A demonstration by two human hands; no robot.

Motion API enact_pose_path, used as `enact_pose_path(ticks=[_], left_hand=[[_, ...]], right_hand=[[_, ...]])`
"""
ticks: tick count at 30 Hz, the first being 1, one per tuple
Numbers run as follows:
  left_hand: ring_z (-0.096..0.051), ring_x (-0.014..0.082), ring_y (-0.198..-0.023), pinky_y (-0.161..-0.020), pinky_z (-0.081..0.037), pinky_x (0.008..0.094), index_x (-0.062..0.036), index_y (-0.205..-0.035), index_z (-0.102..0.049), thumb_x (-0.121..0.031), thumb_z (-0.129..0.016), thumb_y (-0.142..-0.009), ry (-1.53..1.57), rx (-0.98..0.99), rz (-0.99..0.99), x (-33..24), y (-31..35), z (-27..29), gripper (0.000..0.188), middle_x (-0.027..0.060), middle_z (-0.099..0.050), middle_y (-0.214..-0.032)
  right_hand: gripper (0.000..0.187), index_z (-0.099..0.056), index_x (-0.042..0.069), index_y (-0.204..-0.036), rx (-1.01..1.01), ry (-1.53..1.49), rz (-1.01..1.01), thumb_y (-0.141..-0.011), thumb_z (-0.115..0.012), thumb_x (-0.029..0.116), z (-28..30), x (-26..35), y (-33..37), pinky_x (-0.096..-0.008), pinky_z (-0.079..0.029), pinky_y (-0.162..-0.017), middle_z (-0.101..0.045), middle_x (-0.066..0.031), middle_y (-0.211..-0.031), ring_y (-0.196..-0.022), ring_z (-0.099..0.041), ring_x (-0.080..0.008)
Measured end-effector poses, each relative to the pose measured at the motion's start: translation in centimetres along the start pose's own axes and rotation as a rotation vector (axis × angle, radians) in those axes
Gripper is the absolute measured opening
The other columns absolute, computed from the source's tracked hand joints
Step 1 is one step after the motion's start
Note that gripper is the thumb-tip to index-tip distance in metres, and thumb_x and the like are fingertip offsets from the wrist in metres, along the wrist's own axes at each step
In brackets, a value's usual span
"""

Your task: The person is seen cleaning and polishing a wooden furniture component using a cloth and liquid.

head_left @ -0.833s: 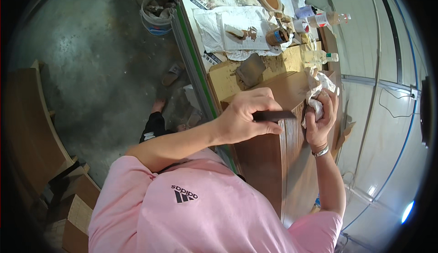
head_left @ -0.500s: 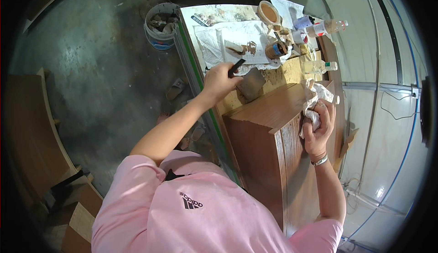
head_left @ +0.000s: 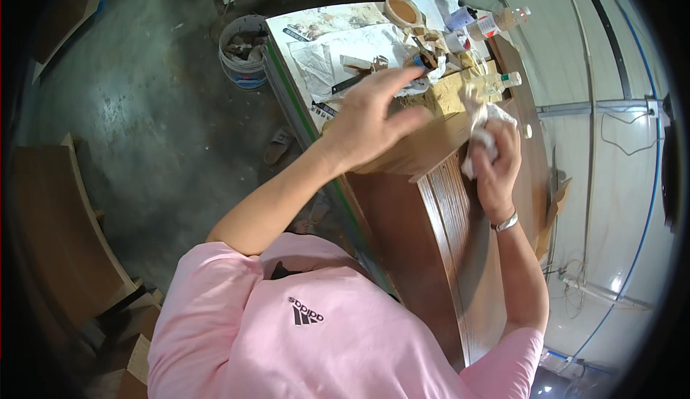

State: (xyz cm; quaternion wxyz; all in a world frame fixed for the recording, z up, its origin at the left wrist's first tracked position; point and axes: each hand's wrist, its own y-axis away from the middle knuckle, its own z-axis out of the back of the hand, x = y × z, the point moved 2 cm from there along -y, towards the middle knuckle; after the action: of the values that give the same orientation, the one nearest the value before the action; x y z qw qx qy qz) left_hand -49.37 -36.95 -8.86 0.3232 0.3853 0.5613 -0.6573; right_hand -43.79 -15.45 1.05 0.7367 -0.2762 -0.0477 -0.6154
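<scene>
My left hand [head_left: 368,120] hovers over the near end of the bench, thumb spread from the fingers, holding nothing; its edges are smeared by motion. Beyond its knuckles the black handle of a scraper [head_left: 347,84] lies on the stained white paper [head_left: 316,65]; the hand hides the blade. In my right hand [head_left: 501,162] is a bunched white rag [head_left: 486,140], close to the top edge of a brown wood-grain cabinet or box [head_left: 402,219]. A small open jar [head_left: 427,61] with dark brown stuff at its mouth stands just past my left fingertips.
A tub of tan paste [head_left: 402,11] and clear plastic bottles [head_left: 497,24] stand at the bench's far end. Left of the bench, a white bucket [head_left: 244,74] holds waste. A pale wall [head_left: 604,205] closes off the right; brown panels [head_left: 65,226] lean at left.
My left hand has let go of the black-handled scraper, which now lies on the paper, and its fingers have opened. My right hand has shifted slightly away from me with the rag.
</scene>
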Motion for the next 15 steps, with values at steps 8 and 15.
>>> enact_pose_path(ticks=[8,15], left_hand=[[-0.067,0.0181,-0.097,-0.084,-0.056,0.0312,-0.0021,-0.125,-0.055,0.006,-0.059,-0.086,0.597,-0.082,0.085,-4.7,-0.9,1.9,0.04,0.0108,-0.066,-0.109],[-0.052,0.032,-0.116,-0.105,-0.034,0.0407,-0.0049,-0.119,-0.061,-0.015,-0.065,-0.086,0.142,0.015,-0.313,-6.1,8.0,-2.8,0.035,0.0092,-0.063,-0.115]], right_hand=[[0.062,-0.034,0.0,-0.145,0.26,-0.766,-0.034,-0.102,-0.046,0.043,-1.0,8.0,-2.7,-0.0363,-0.037,-0.106,-0.046,-0.0105,-0.144,-0.124,-0.05,-0.0199],[0.034,-0.065,0.005,-0.078,0.383,0.176,0.331,-0.095,-0.052,0.031,-2.6,2.6,-1.0,-0.0413,-0.042,-0.082,-0.062,-0.0117,-0.078,-0.08,-0.056,-0.0337]])
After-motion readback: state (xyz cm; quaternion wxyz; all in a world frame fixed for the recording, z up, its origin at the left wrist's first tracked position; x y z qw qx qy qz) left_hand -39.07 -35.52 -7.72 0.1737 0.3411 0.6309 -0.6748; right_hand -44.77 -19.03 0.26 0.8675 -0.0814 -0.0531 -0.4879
